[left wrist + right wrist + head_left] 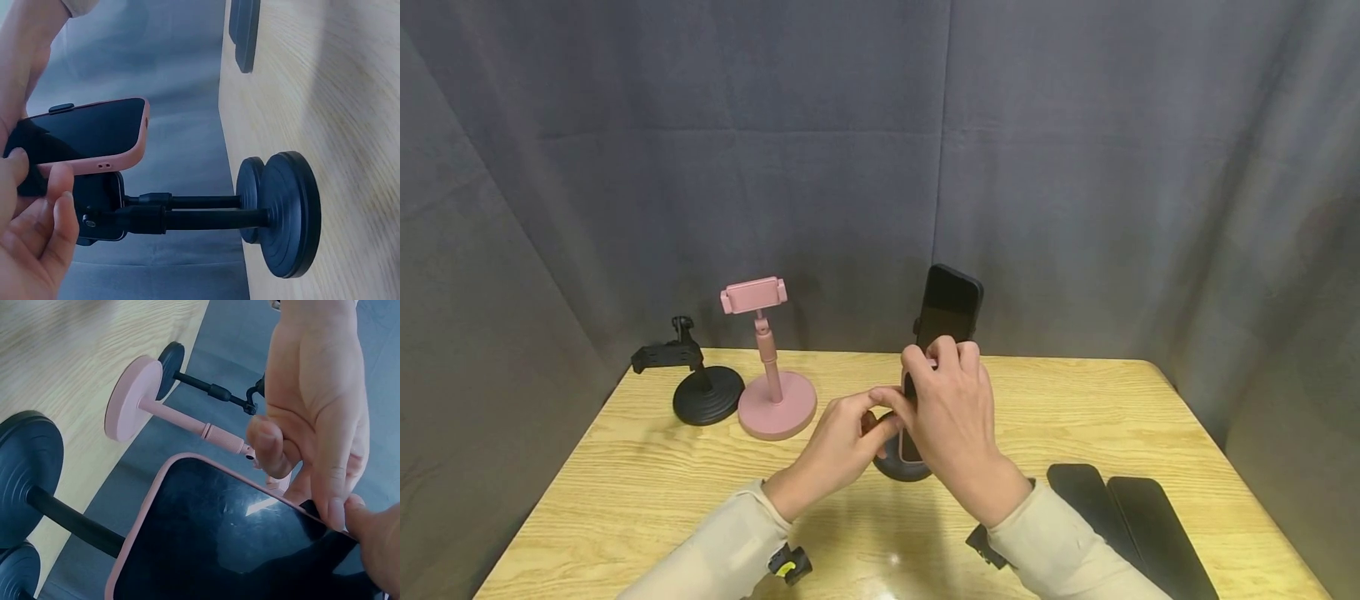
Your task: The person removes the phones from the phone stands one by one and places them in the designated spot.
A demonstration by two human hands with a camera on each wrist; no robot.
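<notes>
My right hand (953, 408) grips a phone in a pink case (94, 134) from above, its fingers over the far edge. Behind the phone, mostly hidden, is a black phone stand with a round base (294, 215) and a thin pole (212, 219). A black clamp jaw shows at each long edge of the phone. With thumb and fingers, my left hand (842, 437) pinches the clamp at the phone's left edge; the two hands' thumbs meet there. The phone's dark screen (231, 531) faces me.
Farther back, a second black stand holds a dark phone (951, 300). To the left stand a pink phone stand (777, 408) and a black one with its holder tilted (707, 396). Two dark flat slabs (1161, 533) lie at the right on the wooden table (647, 500); a grey curtain (850, 208) hangs behind.
</notes>
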